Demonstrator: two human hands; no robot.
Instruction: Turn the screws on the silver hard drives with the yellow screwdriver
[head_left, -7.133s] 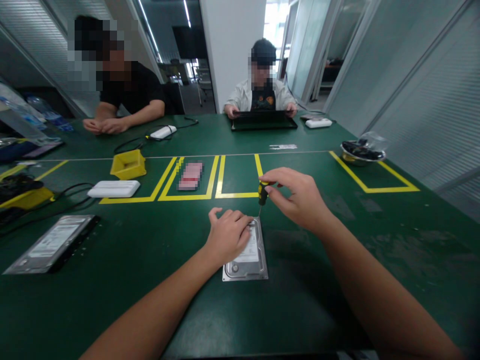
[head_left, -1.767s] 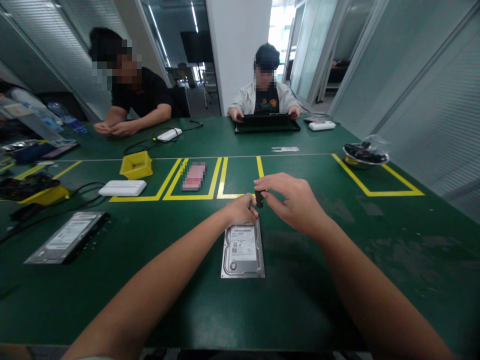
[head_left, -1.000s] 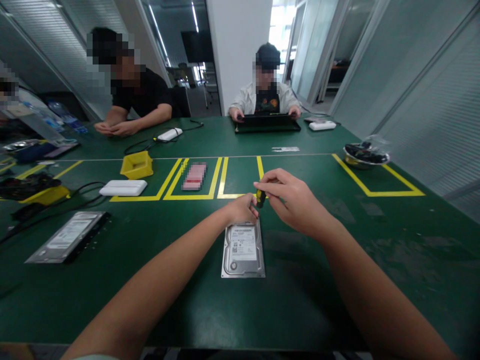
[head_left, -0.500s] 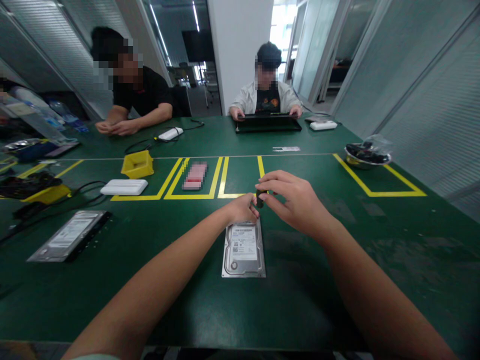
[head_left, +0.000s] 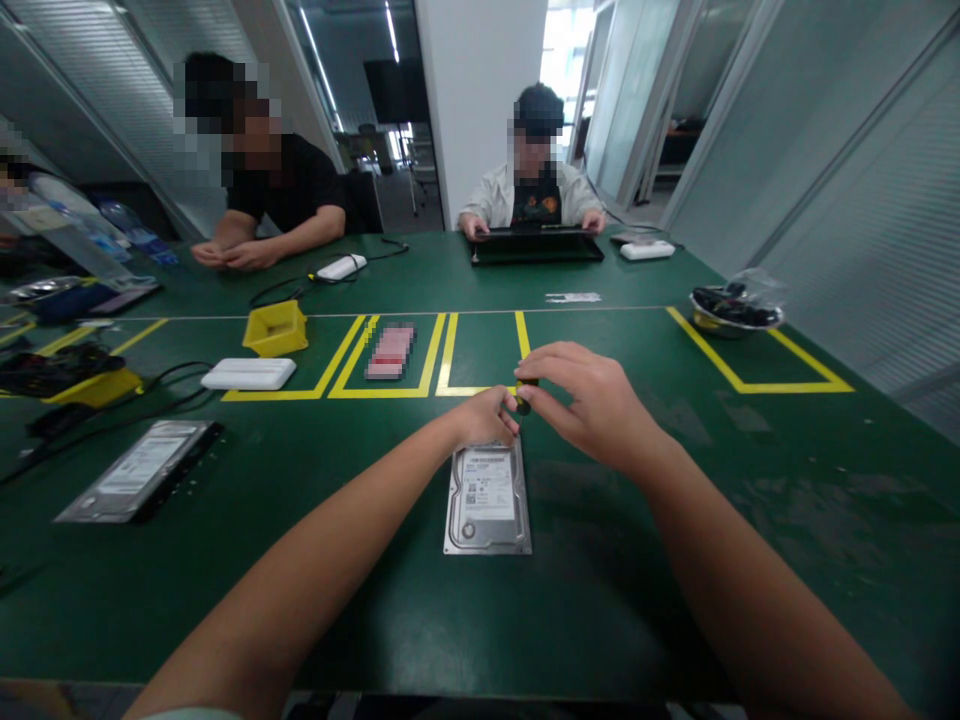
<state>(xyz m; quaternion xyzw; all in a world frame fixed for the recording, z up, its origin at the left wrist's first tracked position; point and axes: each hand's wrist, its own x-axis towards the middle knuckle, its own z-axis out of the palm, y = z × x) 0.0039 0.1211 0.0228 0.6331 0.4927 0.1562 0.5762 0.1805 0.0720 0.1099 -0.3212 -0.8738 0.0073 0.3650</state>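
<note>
Green table [head_left: 390,620] — hard drive [head_left: 487,505], six o'clock | right hand [head_left: 583,397] pinching screwdriver [head_left: 523,404] | left hand [head_left: 480,420], grip unclear | white pillar [head_left: 484,110] — twelve

Head-worn view — forward and down over green table [head_left: 390,620]

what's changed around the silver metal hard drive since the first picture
The left hand moved forward to the far edge of the silver metal hard drive, fingers curled, uncovering the white label; whether it grips anything is unclear. The right hand still pinches the black-and-yellow screwdriver above the far right corner. The drive and yellow plastic bin look unmoved.
</note>
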